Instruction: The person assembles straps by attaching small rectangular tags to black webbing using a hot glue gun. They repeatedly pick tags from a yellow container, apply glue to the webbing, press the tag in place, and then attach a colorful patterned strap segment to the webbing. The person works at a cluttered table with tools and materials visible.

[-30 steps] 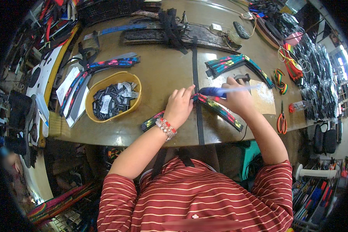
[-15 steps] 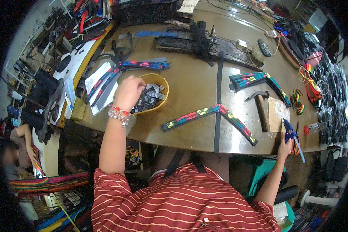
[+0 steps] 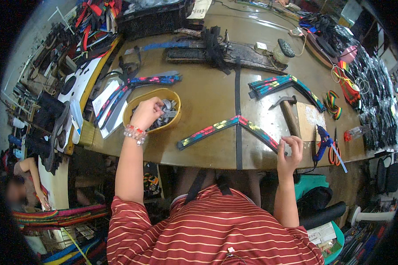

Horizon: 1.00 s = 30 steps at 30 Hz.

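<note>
My left hand [image 3: 148,113] is over a yellow tub [image 3: 177,120] of small grey and black pieces [image 3: 169,110]. Its fingertips are pinched together at the pieces; what is between them is hidden. Beside the right end of a bent, multicoloured patterned strap [image 3: 216,128], my right hand [image 3: 291,152] is raised with fingers half curled and apart, seemingly holding nothing. The strap lies in a shallow peak across a black tape line [image 3: 239,154]. To the right of that hand rests a blue glue gun [image 3: 323,142] with a pale glue stick, next to orange-handled scissors [image 3: 334,154].
A hammer [image 3: 290,115] lies by a worn board [image 3: 311,121]. More patterned straps [image 3: 278,85] are behind it, others [image 3: 152,80] behind the tub. A dark rail [image 3: 190,54] and black crate [image 3: 152,22] stand farther back. At far left is another person's arm [image 3: 33,174].
My right hand has let go of the glue gun, now lying on the table, and moved left to the strap's end. My left hand stays at the tub. The view has shifted slightly.
</note>
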### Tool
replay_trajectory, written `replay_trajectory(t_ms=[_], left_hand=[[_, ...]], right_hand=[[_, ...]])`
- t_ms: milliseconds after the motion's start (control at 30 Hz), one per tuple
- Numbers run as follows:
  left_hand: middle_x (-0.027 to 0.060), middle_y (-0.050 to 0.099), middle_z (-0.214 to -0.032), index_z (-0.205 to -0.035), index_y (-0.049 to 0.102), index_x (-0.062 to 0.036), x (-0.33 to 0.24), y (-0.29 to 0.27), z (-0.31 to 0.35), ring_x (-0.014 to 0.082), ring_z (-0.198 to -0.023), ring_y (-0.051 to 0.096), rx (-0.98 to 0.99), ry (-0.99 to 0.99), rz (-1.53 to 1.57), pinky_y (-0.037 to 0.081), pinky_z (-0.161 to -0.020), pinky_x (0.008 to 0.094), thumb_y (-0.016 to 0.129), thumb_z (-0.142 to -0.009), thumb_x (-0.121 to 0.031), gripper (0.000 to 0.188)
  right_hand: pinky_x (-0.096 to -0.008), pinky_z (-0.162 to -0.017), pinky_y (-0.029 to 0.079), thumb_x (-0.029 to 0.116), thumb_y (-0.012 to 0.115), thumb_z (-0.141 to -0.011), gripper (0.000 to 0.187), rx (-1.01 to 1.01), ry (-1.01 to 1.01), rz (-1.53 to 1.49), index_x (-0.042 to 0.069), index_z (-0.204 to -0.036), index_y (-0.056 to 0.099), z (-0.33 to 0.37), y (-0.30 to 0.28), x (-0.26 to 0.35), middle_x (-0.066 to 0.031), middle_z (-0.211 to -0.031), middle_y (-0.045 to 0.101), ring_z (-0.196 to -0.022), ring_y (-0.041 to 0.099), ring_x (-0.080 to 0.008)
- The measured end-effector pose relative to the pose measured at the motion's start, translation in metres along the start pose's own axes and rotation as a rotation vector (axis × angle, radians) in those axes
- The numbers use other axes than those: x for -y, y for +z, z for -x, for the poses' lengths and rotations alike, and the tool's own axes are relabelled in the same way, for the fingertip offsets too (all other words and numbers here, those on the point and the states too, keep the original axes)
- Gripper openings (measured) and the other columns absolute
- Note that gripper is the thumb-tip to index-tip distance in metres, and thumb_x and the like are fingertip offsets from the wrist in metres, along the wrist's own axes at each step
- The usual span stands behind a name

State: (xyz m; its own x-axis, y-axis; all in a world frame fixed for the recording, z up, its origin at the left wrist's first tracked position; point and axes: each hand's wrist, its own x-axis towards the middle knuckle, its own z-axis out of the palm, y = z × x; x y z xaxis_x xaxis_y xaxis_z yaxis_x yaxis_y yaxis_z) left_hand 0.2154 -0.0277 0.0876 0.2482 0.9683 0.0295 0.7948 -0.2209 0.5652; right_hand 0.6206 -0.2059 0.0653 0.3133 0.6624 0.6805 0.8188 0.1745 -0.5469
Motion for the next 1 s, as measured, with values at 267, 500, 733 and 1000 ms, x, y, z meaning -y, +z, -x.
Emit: replay_trajectory(t_ms=[267,500,733,1000], left_hand=[[0.004,0.067,-0.087,-0.091,0.065,-0.0028,-0.058,-0.007,0.022,0.0096,-0.08,0.061,-0.218,0.046,0.524,0.048,-0.072,0.0255,0.064,-0.086,-0.013,0.012],[-0.0003,0.062,-0.084,-0.098,0.058,-0.0041,-0.154,0.11,0.058,0.007,-0.076,0.058,0.255,0.121,1.09,0.048,-0.07,0.0239,0.069,-0.084,-0.01,0.019],[0.0085,0.052,-0.121,-0.121,0.053,-0.0098,-0.142,0.119,0.081,0.0277,-0.112,0.049,0.211,0.696,0.107,0.042,-0.094,0.041,0.073,-0.074,-0.03,0.055],[0.0074,0.05,-0.124,-0.117,0.055,-0.0117,-0.141,0.139,0.099,0.0287,-0.115,0.044,0.101,0.649,0.007,0.036,-0.095,0.0435,0.069,-0.071,-0.026,0.05]], right_hand=[[-0.0238,-0.071,0.047,0.002,0.067,-0.08,0.01,0.219,0.356,-0.468,-0.001,-0.09,0.067,-0.011,0.014,0.038,-0.0081,-0.086,0.065,-0.077,0.06,-0.0137],[-0.0237,-0.064,0.049,0.007,0.069,-0.082,0.016,0.615,0.654,-0.825,-0.003,-0.094,0.066,-0.015,0.046,0.061,-0.0063,-0.081,0.067,-0.07,0.06,-0.0088],[-0.0234,-0.058,0.048,0.004,0.07,-0.08,0.021,0.601,0.45,-0.36,-0.001,-0.1,0.065,-0.049,0.091,0.014,-0.0042,-0.074,0.067,-0.066,0.059,-0.0071],[-0.0264,-0.056,0.048,0.005,0.074,-0.076,0.037,0.627,0.285,-0.2,0.002,-0.111,0.062,-0.052,0.117,0.002,-0.0085,-0.066,0.065,-0.058,0.059,-0.0106]])
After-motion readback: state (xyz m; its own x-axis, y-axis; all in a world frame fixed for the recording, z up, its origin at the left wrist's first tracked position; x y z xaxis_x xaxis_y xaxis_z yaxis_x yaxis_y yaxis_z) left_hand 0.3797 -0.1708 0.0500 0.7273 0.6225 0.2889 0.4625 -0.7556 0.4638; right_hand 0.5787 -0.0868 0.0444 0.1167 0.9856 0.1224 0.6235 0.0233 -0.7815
